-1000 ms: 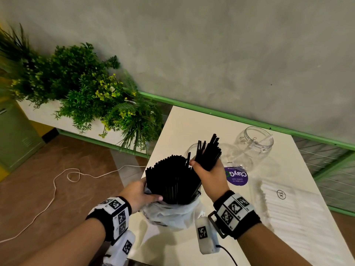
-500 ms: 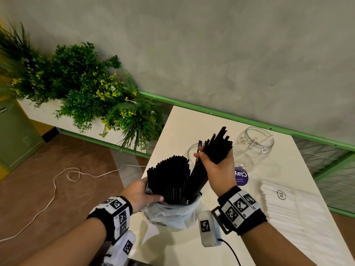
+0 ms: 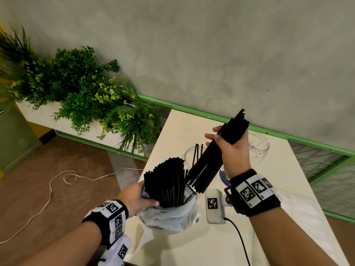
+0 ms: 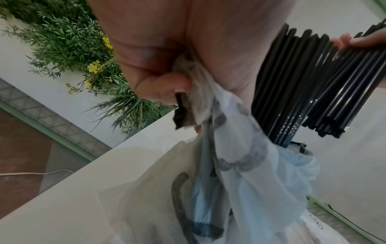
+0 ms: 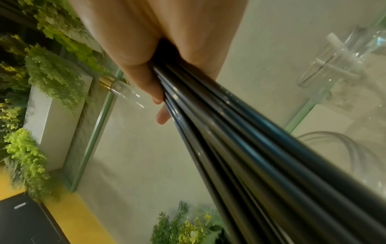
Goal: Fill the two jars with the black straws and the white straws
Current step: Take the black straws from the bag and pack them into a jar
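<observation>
Black straws (image 3: 217, 152), light, stiff and slick, sit clamped mid-length in the right hand (image 3: 233, 150), tilted above the near jar (image 3: 189, 156); a tight grip there should stop them fanning. The left hand (image 3: 137, 196) pinches the plastic bag (image 3: 169, 215) of remaining straws on the surface (image 3: 269, 189)
</observation>
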A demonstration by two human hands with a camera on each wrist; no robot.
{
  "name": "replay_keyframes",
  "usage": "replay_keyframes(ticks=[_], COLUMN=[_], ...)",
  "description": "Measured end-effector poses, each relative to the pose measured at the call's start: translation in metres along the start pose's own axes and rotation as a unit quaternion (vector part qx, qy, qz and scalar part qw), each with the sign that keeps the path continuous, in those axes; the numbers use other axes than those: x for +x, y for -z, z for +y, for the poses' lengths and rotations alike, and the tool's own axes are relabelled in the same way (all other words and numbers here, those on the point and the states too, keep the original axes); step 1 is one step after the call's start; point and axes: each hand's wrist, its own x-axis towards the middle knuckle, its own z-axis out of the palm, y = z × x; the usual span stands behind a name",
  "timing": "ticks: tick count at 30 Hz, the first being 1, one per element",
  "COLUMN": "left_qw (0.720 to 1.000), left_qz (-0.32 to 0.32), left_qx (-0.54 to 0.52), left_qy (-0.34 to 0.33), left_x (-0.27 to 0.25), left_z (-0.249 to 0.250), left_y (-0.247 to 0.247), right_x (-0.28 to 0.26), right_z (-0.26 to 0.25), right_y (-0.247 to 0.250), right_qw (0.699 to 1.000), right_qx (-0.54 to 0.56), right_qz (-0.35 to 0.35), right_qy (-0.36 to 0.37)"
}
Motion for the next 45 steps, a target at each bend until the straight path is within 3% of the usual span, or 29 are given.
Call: replay_keyframes(ticks=[9, 16, 24, 26, 29, 33, 45], left_qw=[0.999, 0.998, 0.997, 0.997, 0.998, 0.998, 0.999], left_qz=[0.001, -0.008, -0.010, -0.010, -0.014, -0.016, -0.014], left_qx=[0.048, 0.064, 0.072, 0.066, 0.061, 0.051, 0.038], left_qy=[0.006, 0.001, 0.018, 0.025, 0.027, 0.024, 0.033], left_x=[-0.002, -0.001, 0.000, -0.001, -0.001, -0.002, -0.002], left_z=[0.000, 0.004, 0.000, 0.000, -0.001, -0.002, -0.007], left_y=[-0.003, -0.003, -0.003, -0.002, -0.002, -0.002, -0.005], right_x=[0.023, 0.045, 0.044, 0.038, 0.037, 0.039, 0.036], right_z=[-0.032, -0.023, 0.045, 0.061, 0.088, 0.108, 0.110], right_y=[0.022, 0.002, 0.000, 0.009, 0.025, 0.040, 0.041], right_qw=[0.997, 0.986, 0.983, 0.983, 0.982, 0.971, 0.961], right_qx=[-0.010, -0.041, -0.115, -0.137, -0.178, -0.210, -0.263], right_qz=[0.023, 0.081, 0.126, 0.104, 0.056, 0.046, 0.010], right_qy=[0.073, 0.142, 0.071, 0.058, -0.024, -0.101, -0.083])
